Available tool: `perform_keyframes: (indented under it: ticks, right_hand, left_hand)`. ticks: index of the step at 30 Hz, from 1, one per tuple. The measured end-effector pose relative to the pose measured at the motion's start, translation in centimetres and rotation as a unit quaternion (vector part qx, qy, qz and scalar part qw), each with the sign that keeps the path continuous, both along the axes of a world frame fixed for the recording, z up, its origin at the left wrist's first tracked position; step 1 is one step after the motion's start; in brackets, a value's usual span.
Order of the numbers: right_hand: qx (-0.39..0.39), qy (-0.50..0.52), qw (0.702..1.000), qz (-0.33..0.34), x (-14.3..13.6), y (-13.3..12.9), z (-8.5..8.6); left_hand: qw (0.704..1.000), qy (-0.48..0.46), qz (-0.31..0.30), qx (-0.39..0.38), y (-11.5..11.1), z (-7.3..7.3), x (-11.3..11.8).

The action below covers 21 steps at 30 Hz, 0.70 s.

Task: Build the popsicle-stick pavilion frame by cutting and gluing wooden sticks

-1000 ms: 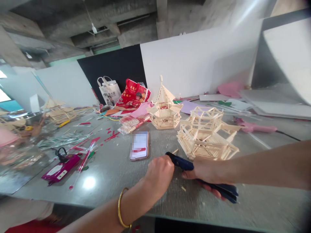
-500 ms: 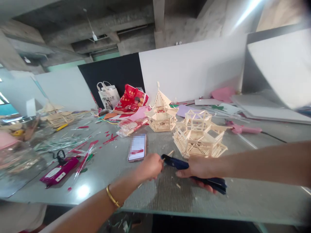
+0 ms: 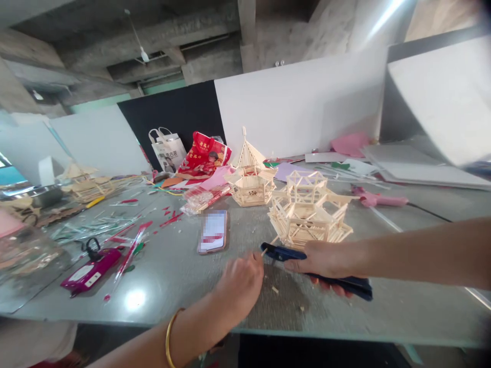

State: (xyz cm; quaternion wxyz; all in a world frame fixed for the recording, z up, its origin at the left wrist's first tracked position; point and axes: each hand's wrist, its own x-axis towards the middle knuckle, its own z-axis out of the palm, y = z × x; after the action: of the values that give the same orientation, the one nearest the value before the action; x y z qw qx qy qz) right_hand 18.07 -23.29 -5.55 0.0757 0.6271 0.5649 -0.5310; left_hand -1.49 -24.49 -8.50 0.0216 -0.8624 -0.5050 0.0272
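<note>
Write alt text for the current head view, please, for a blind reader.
The right hand grips a blue tool, its tip at a thin stick in the left hand. On the grey table beyond are a phone, a peaked wooden model and an open-topped one.

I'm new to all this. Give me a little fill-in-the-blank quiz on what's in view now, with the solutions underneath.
1. The tool held in the right grip is dark ____.
2. The gold bracelet is worn just behind the ____ grip.
3. Seen from the camera, the red bag is to the ____ of the white bag.
4. The corded device beyond the roofless wooden model is coloured ____.

Missing words: blue; left; right; pink.
</note>
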Motion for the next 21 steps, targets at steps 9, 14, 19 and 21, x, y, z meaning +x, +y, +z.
perform_keyframes:
  ticks: [9,14,19,21]
  right_hand:
    - [0.079,0.028,0.994,0.063,-0.1,0.8,-2.6]
    - [0.073,0.027,0.996,0.035,-0.8,0.9,-1.9]
    - [0.076,0.0,0.997,0.025,-1.1,1.0,-2.4]
    - [0.078,-0.017,0.996,0.027,-1.1,1.0,-2.3]
  left_hand:
    - [0.986,0.118,-0.104,0.058,1.1,0.1,-0.7]
    - [0.966,0.147,-0.166,0.13,1.9,-0.4,-1.2]
    - [0.956,0.163,-0.164,0.178,1.1,-0.9,-1.0]
    - [0.959,0.158,-0.157,0.173,0.9,-1.0,-1.0]
